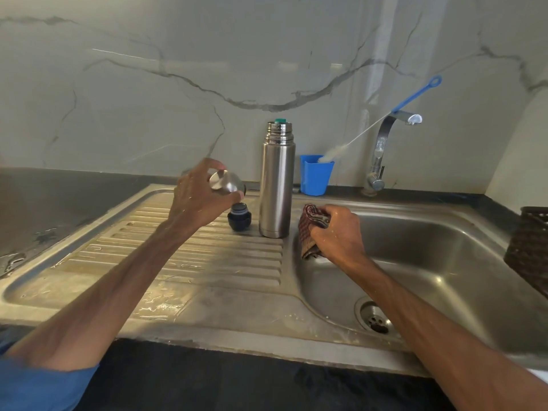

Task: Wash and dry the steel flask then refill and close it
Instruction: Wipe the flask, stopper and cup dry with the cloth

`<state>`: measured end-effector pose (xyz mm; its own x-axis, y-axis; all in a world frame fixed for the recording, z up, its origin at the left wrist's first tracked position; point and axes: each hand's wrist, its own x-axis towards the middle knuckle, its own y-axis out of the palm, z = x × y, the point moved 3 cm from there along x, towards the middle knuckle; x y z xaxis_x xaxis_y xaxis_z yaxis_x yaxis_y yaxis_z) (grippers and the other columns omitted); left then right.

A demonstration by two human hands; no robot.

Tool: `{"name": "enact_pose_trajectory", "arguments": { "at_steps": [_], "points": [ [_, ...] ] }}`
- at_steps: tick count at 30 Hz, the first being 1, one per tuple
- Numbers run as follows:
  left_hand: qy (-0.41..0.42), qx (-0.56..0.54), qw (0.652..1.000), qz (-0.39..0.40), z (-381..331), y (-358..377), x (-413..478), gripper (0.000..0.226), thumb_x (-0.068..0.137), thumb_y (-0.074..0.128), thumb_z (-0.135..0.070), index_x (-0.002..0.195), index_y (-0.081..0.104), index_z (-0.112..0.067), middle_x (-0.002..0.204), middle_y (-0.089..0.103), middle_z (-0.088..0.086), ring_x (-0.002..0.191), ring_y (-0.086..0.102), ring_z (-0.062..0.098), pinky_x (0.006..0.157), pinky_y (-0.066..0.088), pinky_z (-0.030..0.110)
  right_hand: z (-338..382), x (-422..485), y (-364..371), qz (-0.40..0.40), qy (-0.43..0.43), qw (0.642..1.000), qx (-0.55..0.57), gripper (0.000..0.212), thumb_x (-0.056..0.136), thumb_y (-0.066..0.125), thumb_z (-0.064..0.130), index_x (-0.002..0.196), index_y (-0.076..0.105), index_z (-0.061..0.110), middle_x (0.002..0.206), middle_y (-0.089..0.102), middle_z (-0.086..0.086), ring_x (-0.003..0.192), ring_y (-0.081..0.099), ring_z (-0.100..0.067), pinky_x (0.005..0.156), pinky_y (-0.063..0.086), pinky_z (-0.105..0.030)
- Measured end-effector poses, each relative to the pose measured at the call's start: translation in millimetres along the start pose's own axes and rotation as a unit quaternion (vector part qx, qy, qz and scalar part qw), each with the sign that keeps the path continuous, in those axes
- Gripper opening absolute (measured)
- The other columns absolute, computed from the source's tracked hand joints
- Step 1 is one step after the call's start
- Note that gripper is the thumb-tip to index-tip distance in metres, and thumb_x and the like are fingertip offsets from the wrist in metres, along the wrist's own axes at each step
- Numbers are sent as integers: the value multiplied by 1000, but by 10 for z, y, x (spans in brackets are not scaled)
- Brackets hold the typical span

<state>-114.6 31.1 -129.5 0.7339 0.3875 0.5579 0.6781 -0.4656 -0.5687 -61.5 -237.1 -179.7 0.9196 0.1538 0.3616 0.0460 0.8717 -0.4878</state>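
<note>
Steel flask (276, 185) upright, green stopper, threaded neck

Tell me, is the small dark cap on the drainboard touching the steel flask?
Apart. The head view shows a strip of bare drainboard between the dark cap and the steel flask.

Fingers of left hand (197, 197) cover near side of steel cap (225, 181); rim unseen. Much of cloth (308, 225) buried in right hand (341, 232). Green part atop flask (277, 185) too small to identify. Right edge cuts off wicker basket (530, 250). Inside of blue cup (314, 179) hidden; brush head (333, 152) blurred.
</note>
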Motion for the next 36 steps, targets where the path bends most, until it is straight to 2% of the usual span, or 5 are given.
{"name": "enact_pose_trajectory", "arguments": {
  "at_steps": [7, 19, 24, 31, 36],
  "points": [
    [55, -78, 995, 23, -585, -58, -281, 60, 68, 95, -46, 119, 66, -38, 108, 70, -13, 88, 70, 3, 68, 51, 18, 22, 83, -220, -20, -1, 1000, 6, 32, 92, 76, 12, 123, 70, 9, 97, 72, 0, 71, 66, 0, 52, 52, -9],
    [135, -100, 976, 137, -1575, 625, -459, 58, 70, 93, -44, 124, 71, -36, 105, 68, -19, 85, 69, 1, 74, 53, 16, -114, 174, -1028, -60, 15, 996, -65, 16, 93, 73, 17, 107, 80, 14, 95, 77, -5, 69, 67, -8, 47, 42, -2],
    [72, -130, 970, 194, -1782, 1250, -469, 38, 70, 91, -42, 94, 69, -22, 97, 74, 0, 93, 71, 21, 86, 59, 45, -348, 169, -1317, -53, 61, 993, -91, 10, 91, 69, 18, 86, 77, 15, 72, 69, 0, 61, 65, -8, 43, 38, -6],
    [48, -158, 959, 228, -1663, 1713, -687, 53, 69, 93, -33, 114, 66, -33, 96, 71, -11, 87, 69, 10, 74, 56, 26, -812, 192, -1430, -90, 163, 981, -47, 20, 82, 64, 17, 83, 78, 3, 78, 77, -14, 66, 75, -29, 61, 65, -45],
    [10, -160, 956, 246, -1443, 1784, -751, 69, 69, 95, -34, 127, 59, -28, 114, 64, -15, 97, 61, -3, 71, 40, 11, -921, 192, -1394, -92, 174, 979, -43, 15, 87, 69, 18, 84, 77, 6, 82, 78, -11, 78, 76, -28, 73, 65, -47]
  ]
}}
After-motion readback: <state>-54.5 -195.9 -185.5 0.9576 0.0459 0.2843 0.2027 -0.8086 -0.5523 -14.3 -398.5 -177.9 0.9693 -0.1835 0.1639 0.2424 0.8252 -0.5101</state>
